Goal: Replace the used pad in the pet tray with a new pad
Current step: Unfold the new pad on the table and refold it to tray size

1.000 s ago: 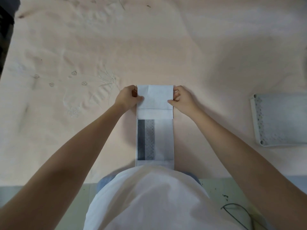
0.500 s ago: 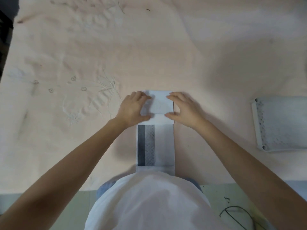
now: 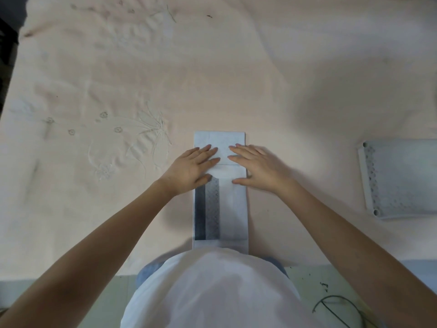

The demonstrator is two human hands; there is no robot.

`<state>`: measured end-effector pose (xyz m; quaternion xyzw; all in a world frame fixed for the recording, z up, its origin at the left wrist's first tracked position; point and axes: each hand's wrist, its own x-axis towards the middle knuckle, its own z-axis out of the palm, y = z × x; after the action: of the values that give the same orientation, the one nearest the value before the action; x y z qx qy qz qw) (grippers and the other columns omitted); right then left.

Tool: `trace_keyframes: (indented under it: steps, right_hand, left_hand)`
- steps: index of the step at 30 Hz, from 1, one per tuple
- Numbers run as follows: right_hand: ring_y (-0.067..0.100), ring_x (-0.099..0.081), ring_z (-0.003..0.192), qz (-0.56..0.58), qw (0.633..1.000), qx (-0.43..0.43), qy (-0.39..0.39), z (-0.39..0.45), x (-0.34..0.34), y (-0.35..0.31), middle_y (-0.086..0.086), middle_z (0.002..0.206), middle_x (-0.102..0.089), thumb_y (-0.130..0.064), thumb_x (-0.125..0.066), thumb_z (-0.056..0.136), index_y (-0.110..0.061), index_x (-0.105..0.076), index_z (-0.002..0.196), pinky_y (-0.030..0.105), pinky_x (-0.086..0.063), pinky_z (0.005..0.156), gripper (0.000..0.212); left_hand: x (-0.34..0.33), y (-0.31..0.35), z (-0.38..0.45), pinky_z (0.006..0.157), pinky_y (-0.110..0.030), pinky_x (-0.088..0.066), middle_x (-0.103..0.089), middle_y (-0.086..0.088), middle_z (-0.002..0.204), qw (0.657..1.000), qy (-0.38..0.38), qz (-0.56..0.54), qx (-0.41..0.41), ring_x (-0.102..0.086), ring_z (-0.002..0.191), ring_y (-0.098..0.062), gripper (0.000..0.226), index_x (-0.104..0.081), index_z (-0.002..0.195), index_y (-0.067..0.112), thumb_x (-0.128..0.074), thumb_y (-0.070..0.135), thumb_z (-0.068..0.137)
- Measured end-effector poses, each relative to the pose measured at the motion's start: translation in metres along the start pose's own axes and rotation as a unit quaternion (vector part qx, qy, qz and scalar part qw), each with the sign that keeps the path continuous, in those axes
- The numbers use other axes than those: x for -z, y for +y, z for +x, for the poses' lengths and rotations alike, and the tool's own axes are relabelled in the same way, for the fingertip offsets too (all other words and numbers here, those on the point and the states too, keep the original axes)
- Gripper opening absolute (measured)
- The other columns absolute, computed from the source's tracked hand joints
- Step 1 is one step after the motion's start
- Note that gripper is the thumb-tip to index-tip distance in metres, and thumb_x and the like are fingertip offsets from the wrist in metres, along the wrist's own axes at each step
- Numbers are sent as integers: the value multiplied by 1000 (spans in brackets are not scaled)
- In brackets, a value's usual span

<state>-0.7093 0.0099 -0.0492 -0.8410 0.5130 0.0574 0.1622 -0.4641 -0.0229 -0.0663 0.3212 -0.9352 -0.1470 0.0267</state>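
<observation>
A pad (image 3: 233, 209), folded into a long narrow strip, lies on the pink cloth straight in front of me; it is white with a dark grey band along its left part. Its far end is folded over toward me. My left hand (image 3: 192, 168) lies flat on the left side of that fold, fingers spread. My right hand (image 3: 256, 168) lies flat on the right side, partly on the cloth. Both palms press down and hold nothing. The pet tray (image 3: 369, 183), pale grey with a perforated rim, sits at the right edge, partly cut off by the frame.
The pink cloth (image 3: 212, 67) with embroidered flowers at the left covers the whole surface. Its near edge runs just in front of my body, with green floor and a dark cable (image 3: 335, 304) below at the right.
My hands went from pinching the pad's far end at its sides to lying flat on top of the fold. The folded flap now lies pressed down.
</observation>
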Motion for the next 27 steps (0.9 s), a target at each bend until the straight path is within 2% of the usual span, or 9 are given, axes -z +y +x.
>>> trace_keyframes:
  steps: [3,7,10,12,14,18,21,24,27]
  right_hand:
    - [13,-18,144,6,1000,12,22,1,1,1,-1,156,-25,-38,-52,92,-21,-45,139,31,-9,117,50]
    - [15,-34,138,37,998,17,52,5,2,3,1,146,-44,-19,-58,86,-18,-61,123,30,-13,116,37]
    - [24,-61,108,141,980,-39,134,13,10,4,6,113,-69,-8,-67,77,-10,-71,101,34,-34,105,25]
    - [27,-64,80,249,945,-106,186,24,20,3,7,83,-70,-9,-68,78,-7,-70,87,38,-48,79,10]
    - [27,-58,67,300,913,-180,210,43,30,9,9,70,-62,-19,-66,82,-5,-62,78,38,-46,64,15]
    - [28,-56,65,352,876,-246,217,83,44,30,8,68,-62,-23,-68,80,-3,-59,78,39,-47,63,22]
    - [25,-61,73,365,864,-275,210,103,46,46,5,77,-66,-25,-70,81,-7,-61,80,41,-50,71,20]
    - [16,-50,63,368,856,-298,206,117,45,55,-7,63,-53,-21,-71,80,-21,-48,62,32,-42,63,29]
    - [12,-49,62,343,868,-308,187,123,43,60,-9,63,-51,-21,-71,80,-26,-43,60,23,-36,57,35]
  left_hand:
    - [1,3,1,97,-47,-48,-60,-18,128,997,77,23,-20,-57,119,-33,32,-67,113,3,-71,13,83]
    - [5,3,7,92,-45,-51,-67,-18,115,994,105,16,-14,-65,105,-32,26,-69,105,0,-71,7,81]
    - [21,-1,18,82,-39,-50,-68,-15,89,991,129,-35,28,-66,79,-33,16,-66,93,0,-57,11,85]
    - [37,-7,30,68,-35,-46,-65,-15,81,987,136,-58,66,-61,67,-34,29,-64,90,0,-46,22,85]
    - [51,-16,47,63,-34,-43,-65,-15,83,982,143,-58,107,-60,67,-34,34,-63,95,1,-47,28,82]
    - [64,-42,86,66,-32,-38,-65,-10,93,967,114,-86,209,-59,85,-30,34,-58,106,7,-63,29,79]
    - [67,-62,111,69,-31,-39,-63,-6,101,955,81,-121,260,-57,93,-27,34,-56,110,12,-63,27,80]
    - [65,-74,130,74,-34,-42,-62,-7,105,955,67,-127,261,-56,96,-28,32,-56,112,11,-61,22,82]
    - [60,-83,142,75,-37,-42,-61,-10,106,960,47,-108,255,-56,99,-30,30,-57,113,9,-59,18,84]
